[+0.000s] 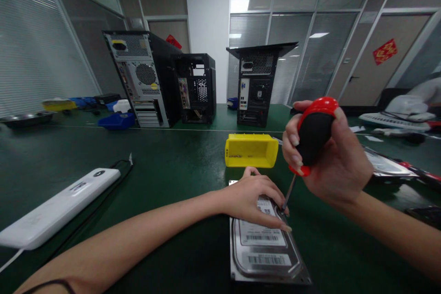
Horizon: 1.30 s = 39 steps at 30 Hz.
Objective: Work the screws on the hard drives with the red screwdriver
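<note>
A silver hard drive (263,244) with white barcode labels lies on the green table in front of me. Across its far half rests my left hand (257,197), fingers spread over the top and right edge, pressing on the casing. My right hand (322,147) is wrapped round the fat red and black handle of a screwdriver (315,131). Its thin shaft slants down to the left, and the tip meets the drive's right edge beside my left fingertips. The screw under the tip is too small to make out.
A yellow bin (251,151) sits just beyond the drive. Computer cases (160,82) stand at the back, near a blue bin (116,121). A white power strip (62,206) lies at left with a dark cable. Another hard drive (389,164) is at right.
</note>
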Motion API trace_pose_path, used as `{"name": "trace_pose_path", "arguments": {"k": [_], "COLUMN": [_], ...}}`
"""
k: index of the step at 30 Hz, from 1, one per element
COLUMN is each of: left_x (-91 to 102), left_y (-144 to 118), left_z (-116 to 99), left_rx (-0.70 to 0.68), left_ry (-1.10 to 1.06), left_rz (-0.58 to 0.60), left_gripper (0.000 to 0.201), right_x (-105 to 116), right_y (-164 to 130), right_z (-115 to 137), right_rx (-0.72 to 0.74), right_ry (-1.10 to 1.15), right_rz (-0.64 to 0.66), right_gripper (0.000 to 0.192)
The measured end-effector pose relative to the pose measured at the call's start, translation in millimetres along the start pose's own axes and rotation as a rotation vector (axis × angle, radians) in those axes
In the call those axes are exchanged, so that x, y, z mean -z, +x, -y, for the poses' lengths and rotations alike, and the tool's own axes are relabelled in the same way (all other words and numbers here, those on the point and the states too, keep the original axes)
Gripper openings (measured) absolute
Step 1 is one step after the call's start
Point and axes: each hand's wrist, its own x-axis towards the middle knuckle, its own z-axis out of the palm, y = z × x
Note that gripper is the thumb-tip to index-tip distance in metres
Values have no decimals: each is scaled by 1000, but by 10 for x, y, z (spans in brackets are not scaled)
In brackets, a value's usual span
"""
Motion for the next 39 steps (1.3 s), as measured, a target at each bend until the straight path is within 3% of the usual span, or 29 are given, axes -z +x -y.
{"name": "trace_pose_path", "arguments": {"k": [39], "left_x": [-17], "left_y": [-13], "left_z": [25], "left_rx": [-24], "left_ry": [6], "left_rz": [-14], "left_gripper": [24], "right_x": [1], "right_y": [0], "right_z": [-9], "right_rx": [-15], "right_ry": [11], "right_rz": [-13], "right_gripper": [31]}}
